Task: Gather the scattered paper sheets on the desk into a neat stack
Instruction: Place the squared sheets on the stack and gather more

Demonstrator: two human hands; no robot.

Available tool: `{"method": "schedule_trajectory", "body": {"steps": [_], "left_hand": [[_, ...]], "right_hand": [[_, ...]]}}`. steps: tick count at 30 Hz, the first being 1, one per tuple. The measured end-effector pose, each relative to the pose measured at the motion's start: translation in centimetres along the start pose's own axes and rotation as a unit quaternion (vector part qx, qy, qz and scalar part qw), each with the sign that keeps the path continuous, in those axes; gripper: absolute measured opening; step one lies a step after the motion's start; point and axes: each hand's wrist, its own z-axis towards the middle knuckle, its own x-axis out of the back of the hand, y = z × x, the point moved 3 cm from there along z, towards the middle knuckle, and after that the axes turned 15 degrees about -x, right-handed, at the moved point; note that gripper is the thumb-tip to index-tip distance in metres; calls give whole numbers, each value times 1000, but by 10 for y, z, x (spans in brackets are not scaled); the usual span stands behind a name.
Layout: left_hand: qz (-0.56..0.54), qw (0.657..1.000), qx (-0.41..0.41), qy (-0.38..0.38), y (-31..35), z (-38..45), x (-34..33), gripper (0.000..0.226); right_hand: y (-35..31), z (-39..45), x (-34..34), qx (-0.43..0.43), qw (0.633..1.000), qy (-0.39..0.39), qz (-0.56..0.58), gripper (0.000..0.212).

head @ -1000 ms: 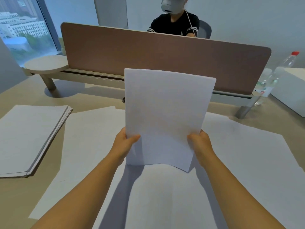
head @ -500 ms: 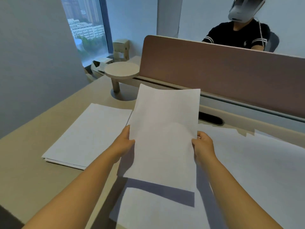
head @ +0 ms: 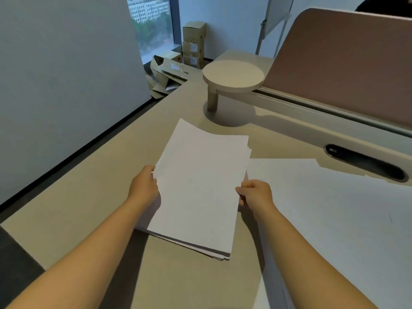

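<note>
A white sheet lies on top of the paper stack on the left part of the desk. My left hand grips the sheet's left edge and my right hand pinches its right edge. The sheet's far end curves slightly upward. Loose white sheets spread over the desk to the right of the stack.
A round raised shelf stands behind the stack. A brown divider panel runs along the back right, with a dark cable slot below it. Cardboard boxes sit on the floor by the window. The desk edge runs along the left.
Both hands carried the sheet leftward and down from upright in the air onto the stack. The view swung left with it.
</note>
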Motion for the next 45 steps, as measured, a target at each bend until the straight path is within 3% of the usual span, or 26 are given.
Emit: {"method": "schedule_trajectory", "body": {"steps": [5, 8, 12, 16, 18, 24, 28, 31, 36, 45], "left_hand": [[101, 995, -5, 7, -12, 1, -5, 21], [112, 993, -36, 23, 5, -7, -10, 30], [13, 996, -91, -2, 42, -23, -33, 39], [-53, 988, -126, -74, 94, -56, -69, 42], [-67, 984, -134, -101, 114, -72, -88, 43], [-65, 979, -126, -148, 158, -132, -159, 48], [92, 982, -116, -118, 162, -164, -194, 56], [163, 981, -37, -97, 163, -188, -205, 64], [217, 960, -7, -175, 163, -214, -230, 77], [215, 939, -134, -232, 193, -187, -255, 77]], "right_hand": [[6, 5, -10, -14, 1000, 9, 21, 24], [6, 1, 4, -1, 999, 27, 35, 26], [18, -6, 42, 34, 996, 80, -13, 35], [41, -20, 100, 40, 992, 109, -48, 19], [56, -28, 132, 26, 990, 126, -57, 39], [122, -37, 232, 11, 988, 144, -55, 50], [172, -33, 285, -27, 963, 202, -179, 62], [198, -36, 315, -73, 920, 251, -291, 73], [226, -34, 326, -69, 908, 206, -359, 85], [221, -30, 312, 1, 903, 151, -402, 87]]}}
